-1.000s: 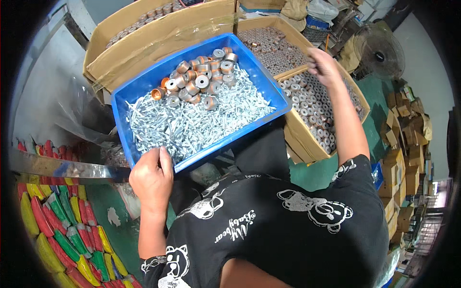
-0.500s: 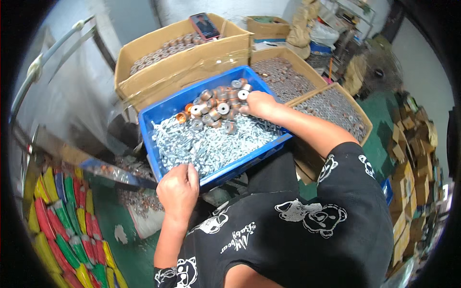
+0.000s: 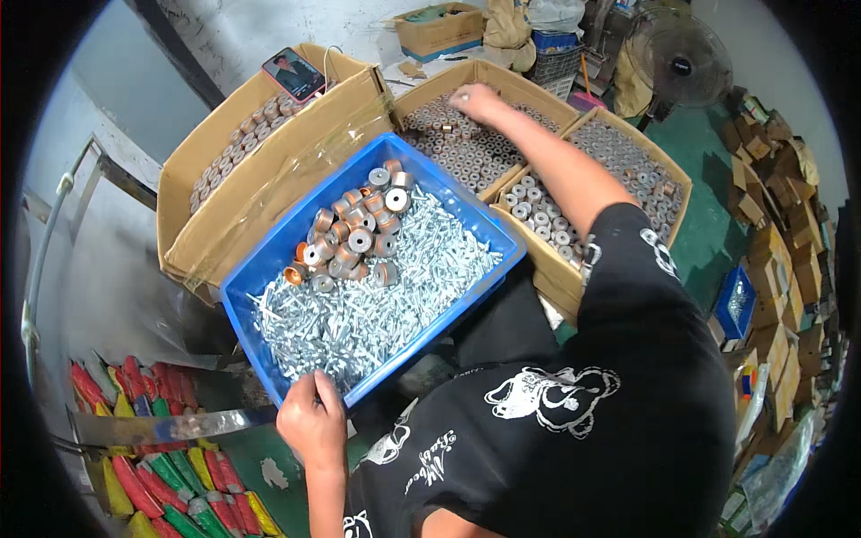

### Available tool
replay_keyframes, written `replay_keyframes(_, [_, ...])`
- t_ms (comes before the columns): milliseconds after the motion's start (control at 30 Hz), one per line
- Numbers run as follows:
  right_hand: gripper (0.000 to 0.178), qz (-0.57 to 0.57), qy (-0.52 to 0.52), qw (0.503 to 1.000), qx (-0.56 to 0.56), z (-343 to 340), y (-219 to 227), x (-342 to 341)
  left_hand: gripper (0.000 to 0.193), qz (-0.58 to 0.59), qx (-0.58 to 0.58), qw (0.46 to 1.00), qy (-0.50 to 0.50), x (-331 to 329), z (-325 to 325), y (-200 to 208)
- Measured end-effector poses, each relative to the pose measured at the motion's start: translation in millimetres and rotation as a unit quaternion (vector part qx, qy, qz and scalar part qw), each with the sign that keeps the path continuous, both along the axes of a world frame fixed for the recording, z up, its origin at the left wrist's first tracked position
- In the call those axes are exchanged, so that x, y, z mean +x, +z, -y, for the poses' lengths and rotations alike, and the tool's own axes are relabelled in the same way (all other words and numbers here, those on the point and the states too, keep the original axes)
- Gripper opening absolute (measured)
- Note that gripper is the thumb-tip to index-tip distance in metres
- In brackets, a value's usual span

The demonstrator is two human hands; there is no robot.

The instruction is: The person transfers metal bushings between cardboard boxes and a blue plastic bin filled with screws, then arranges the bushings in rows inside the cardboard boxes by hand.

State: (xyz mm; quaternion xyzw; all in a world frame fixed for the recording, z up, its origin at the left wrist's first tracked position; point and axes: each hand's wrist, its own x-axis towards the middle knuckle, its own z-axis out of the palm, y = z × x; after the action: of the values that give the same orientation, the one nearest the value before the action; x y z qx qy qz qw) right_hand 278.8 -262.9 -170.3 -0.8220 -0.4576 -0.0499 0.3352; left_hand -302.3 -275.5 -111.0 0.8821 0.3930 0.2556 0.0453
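Observation:
A blue plastic bin point(image 3: 439, 325) sits tilted in front of me. Loose silver screws point(image 3: 359, 314) cover its bottom, and grey and copper-coloured metal rollers point(image 3: 359, 238) are heaped on them toward the far left. At the bin's near-left corner, my left hand point(image 3: 312, 420) is closed, thumb against the curled fingers; what it holds is hidden. My right hand point(image 3: 477, 100) reaches over the far cardboard box point(image 3: 529, 85), which is filled with similar rollers. Its fingers are curled, slightly blurred, around something small that I cannot make out.
Another roller-filled cardboard box point(image 3: 671, 161) adjoins on the right. A phone point(image 3: 294, 73) rests on the left box point(image 3: 269, 193). Beyond stands a fan point(image 3: 679, 65). Colourful bags point(image 3: 170, 484) lie at lower left; flattened cartons point(image 3: 776, 296) are stacked at right.
My right hand has left the rollers in the bin and moved away to the far cardboard box. My left hand stays closed by the bin's near corner. The whole view has shifted.

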Motion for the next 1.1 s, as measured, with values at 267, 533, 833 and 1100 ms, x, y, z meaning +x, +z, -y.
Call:
replay_keyframes(267, [0.029,-0.003,-0.076,0.957,-0.281,-30.8,-89.4,-1.6,0.024,-0.044,-0.016,0.998,0.036,0.4,-1.5,1.7])
replay_keyframes(533, [0.026,0.039,-0.101,0.965,-0.240,-34.2,-113.3,14.6,0.026,-0.052,-0.013,0.997,0.047,5.4,-3.3,2.0])
replay_keyframes(833, [0.024,0.116,-0.112,0.951,-0.264,-48.2,-115.9,5.6,0.028,-0.028,-0.015,0.998,0.045,-0.1,0.8,6.4])
replay_keyframes(1100, [0.023,-0.050,-0.098,0.991,-0.072,-18.5,-104.3,27.4,0.026,-0.022,0.002,1.000,0.009,8.3,-3.1,5.3])
